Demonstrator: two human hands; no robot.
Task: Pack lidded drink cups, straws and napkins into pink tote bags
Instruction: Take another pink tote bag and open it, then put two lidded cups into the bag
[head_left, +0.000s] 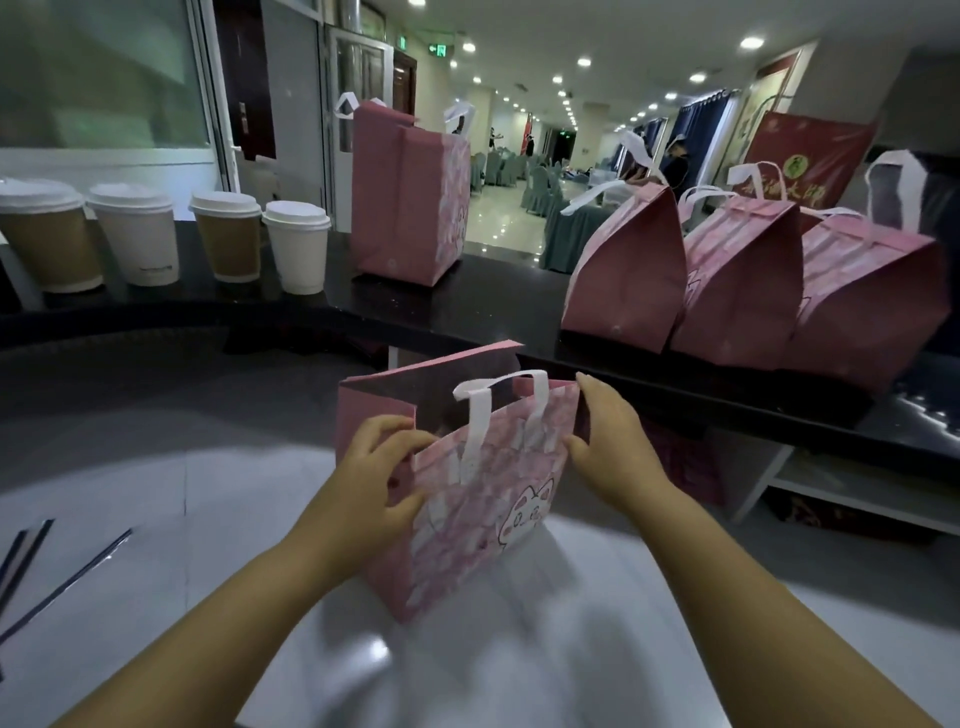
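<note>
A pink tote bag (483, 499) with a cartoon cat and white handles stands on the white counter (545, 649) in front of me. My left hand (376, 467) pinches its left side panel. The right top corner of the bag is gripped by my right hand (608, 441). Its mouth is pulled open; I cannot see inside. Several lidded paper cups (228, 239) stand in a row on the raised black ledge (498, 306) at the left. Dark wrapped straws (72, 577) lie on the counter at the lower left.
One upright pink bag (410, 197) stands mid-ledge. Three more pink bags (737, 280) with folded tops stand side by side at the right of the ledge. A red bag (810, 150) is behind them. A shelf (852, 493) sits under the ledge at right.
</note>
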